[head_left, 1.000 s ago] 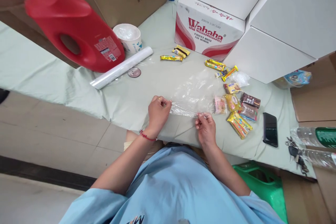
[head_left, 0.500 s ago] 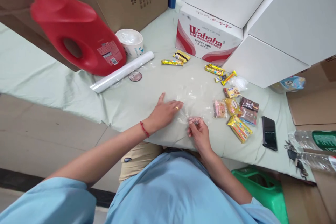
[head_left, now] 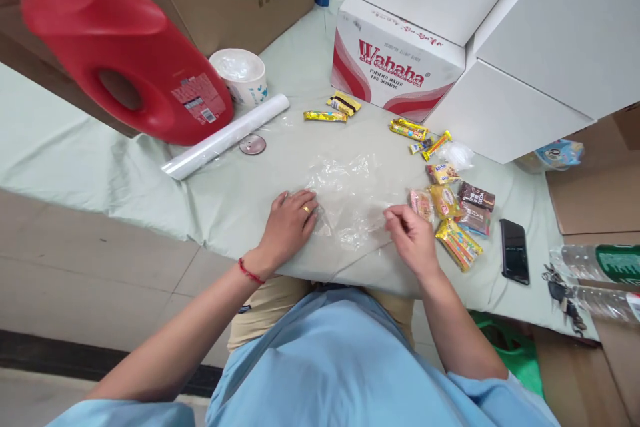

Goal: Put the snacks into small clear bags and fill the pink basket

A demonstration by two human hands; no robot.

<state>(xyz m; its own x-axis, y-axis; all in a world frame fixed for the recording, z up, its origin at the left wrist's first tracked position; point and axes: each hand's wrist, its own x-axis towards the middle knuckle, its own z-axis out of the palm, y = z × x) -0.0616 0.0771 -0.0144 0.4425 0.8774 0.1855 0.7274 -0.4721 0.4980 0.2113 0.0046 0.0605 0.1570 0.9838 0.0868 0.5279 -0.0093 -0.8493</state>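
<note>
A crumpled sheet of clear plastic film (head_left: pixel 345 197) lies on the cloth-covered table between my hands. My left hand (head_left: pixel 289 225) rests palm down at the film's left edge, its fingers laid out flat and slightly curled. On the other side, my right hand (head_left: pixel 414 237) pinches the film's right edge between thumb and forefinger. Just beyond that hand are several wrapped snacks, among them a pink packet (head_left: pixel 423 203), a yellow one (head_left: pixel 444 201) and a striped yellow one (head_left: pixel 459 245).
A white film roll (head_left: pixel 227 137) lies left, near a round metallic disc (head_left: pixel 253 144), a paper tub (head_left: pixel 247 90) and a big red jug (head_left: pixel 150 80). Behind stands a Wahaha carton (head_left: pixel 390 67). A phone (head_left: pixel 515 251), keys (head_left: pixel 563 293) and plastic bottles (head_left: pixel 575 263) are on the right.
My hands have moved apart, the left one leftward and the right one rightward. The film between them has spread wider, its gathered near edge opened out.
</note>
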